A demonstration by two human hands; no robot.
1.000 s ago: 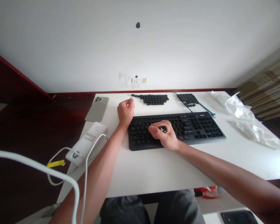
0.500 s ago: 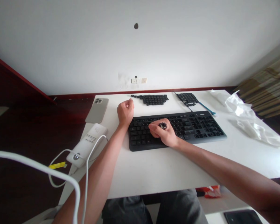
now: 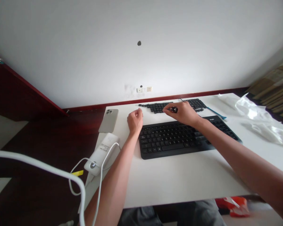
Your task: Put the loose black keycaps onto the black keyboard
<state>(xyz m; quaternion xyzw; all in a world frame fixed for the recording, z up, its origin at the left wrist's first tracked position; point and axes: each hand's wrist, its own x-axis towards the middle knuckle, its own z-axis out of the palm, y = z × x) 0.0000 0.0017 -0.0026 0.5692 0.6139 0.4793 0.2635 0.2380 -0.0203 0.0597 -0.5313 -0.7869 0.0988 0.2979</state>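
A black keyboard (image 3: 169,147) lies on the white table, with keycaps along its left side and front row. My right hand (image 3: 185,113) is above its rear edge, close to the rows of loose black keycaps (image 3: 158,107). Thumb and fingers are closed round a small dark object (image 3: 173,109) with a shiny part; its kind cannot be made out. My left hand (image 3: 135,121) lies at the keyboard's rear left corner, fingers curled closed. What it holds, if anything, is hidden. A second group of loose keycaps (image 3: 196,103) is partly behind my right hand.
A phone (image 3: 109,121) and a white power bank (image 3: 101,153) with a white cable (image 3: 101,185) lie at the left. A thin blue tool (image 3: 217,113) is behind the keyboard. Crumpled clear plastic (image 3: 252,110) covers the right side. Wall sockets (image 3: 144,89) are at the back.
My right hand has risen from over the keyboard's keys and moved back toward the loose keycaps, still closed round the dark object. My left hand stays at the keyboard's corner. The view has shifted.
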